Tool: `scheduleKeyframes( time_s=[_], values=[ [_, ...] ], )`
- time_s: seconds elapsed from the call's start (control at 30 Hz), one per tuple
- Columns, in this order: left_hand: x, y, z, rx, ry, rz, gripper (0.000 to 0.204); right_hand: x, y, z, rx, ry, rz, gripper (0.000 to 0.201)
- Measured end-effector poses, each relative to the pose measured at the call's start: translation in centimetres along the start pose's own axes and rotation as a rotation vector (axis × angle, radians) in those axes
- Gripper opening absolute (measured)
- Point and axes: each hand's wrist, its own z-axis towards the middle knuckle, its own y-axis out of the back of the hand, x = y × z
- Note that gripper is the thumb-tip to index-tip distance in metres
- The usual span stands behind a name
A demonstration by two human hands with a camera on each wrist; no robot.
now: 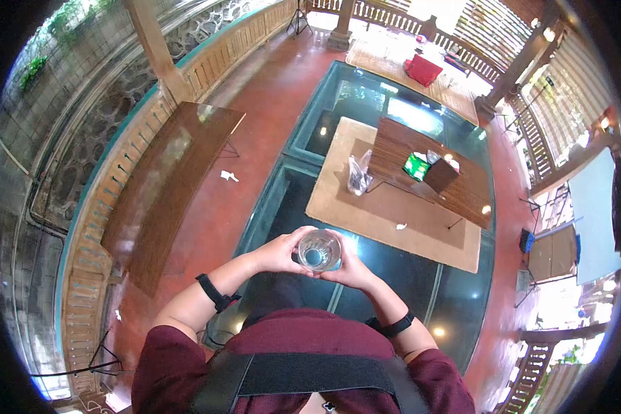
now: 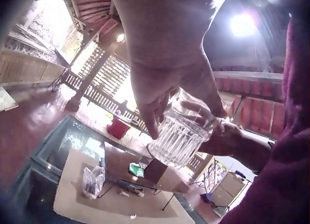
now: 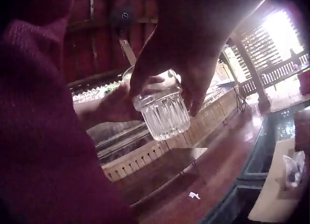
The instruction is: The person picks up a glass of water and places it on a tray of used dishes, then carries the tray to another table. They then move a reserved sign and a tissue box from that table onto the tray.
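Note:
A clear drinking glass (image 1: 319, 250) with a ribbed lower part is held up in front of the body between both hands. My left hand (image 1: 283, 252) grips its left side, and my right hand (image 1: 352, 266) grips the right side, fingers curled round the upper part. In the left wrist view the fluted base of the glass (image 2: 177, 142) hangs below the fingers. From the right wrist view the glass (image 3: 165, 115) looks slightly tilted, with its ribs showing under the hand. Part of its upper wall is hidden behind the fingers.
Ahead stands a low brown table (image 1: 400, 148) on a beige rug (image 1: 338, 200), bearing a green packet (image 1: 416, 166) and a brown box (image 1: 441, 176). A plastic bag (image 1: 359, 172) is beside it. Left, a long wooden table (image 1: 165, 179) runs along the railing. Glass floor panels (image 1: 283, 207) lie below.

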Motion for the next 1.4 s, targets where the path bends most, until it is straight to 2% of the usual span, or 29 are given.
scheduleKeyframes(
  time_s=[0.13, 0.3, 0.43, 0.6, 0.67, 0.7, 0.77, 0.8, 0.9, 1.03, 1.2, 1.37, 1.4],
  values=[
    [0.3, 6.7, 4.8, -0.022, -0.032, 0.067, 0.086, -2.4, 2.7, 8.0, 0.023, 0.023, 0.048, 0.085],
    [0.8, 15.0, 11.4, -0.047, -0.053, -0.014, 0.087, -3.1, 6.6, 18.0, 0.015, 0.047, 0.114, 0.087],
    [1.0, 20.3, 17.2, -0.026, -0.084, -0.023, 0.089, -5.0, 9.6, 24.2, -0.028, 0.079, 0.167, 0.088],
    [2.6, 26.3, 24.7, 0.010, -0.028, -0.005, 0.088, -7.4, 14.4, 31.6, -0.017, 0.049, 0.214, 0.089],
    [3.1, 28.3, 28.2, 0.004, -0.026, 0.002, 0.086, -8.8, 16.8, 34.7, 0.003, 0.040, 0.235, 0.090],
    [3.8, 29.3, 30.1, 0.010, -0.040, -0.006, 0.086, -8.8, 18.6, 36.2, 0.024, 0.042, 0.135, 0.090],
    [4.8, 31.4, 34.3, 0.018, -0.070, -0.019, 0.087, -10.1, 21.8, 39.4, 0.044, 0.066, 0.177, 0.091],
    [4.1, 32.5, 36.4, 0.036, -0.066, -0.002, 0.086, -10.6, 23.6, 40.9, 0.051, 0.060, 0.137, 0.089],
    [4.0, 35.7, 43.1, 0.033, -0.087, -0.005, 0.085, -11.0, 29.0, 45.4, 0.065, -0.028, 0.276, 0.088],
    [2.4, 39.8, 50.8, 0.090, -0.121, 0.010, 0.084, -12.2, 35.5, 50.9, 0.078, -0.019, 0.176, 0.087],
    [2.5, 44.4, 58.7, 0.091, -0.093, 0.023, 0.083, -14.2, 41.2, 57.3, 0.061, -0.012, 0.231, 0.089],
    [3.5, 49.6, 67.1, 0.184, -0.088, 0.026, 0.083, -16.9, 46.4, 63.6, 0.058, -0.073, 0.396, 0.089],
    [4.0, 50.8, 69.1, 0.211, -0.099, 0.018, 0.083, -18.0, 47.5, 65.1, 0.032, -0.044, 0.344, 0.089]
  ],
)
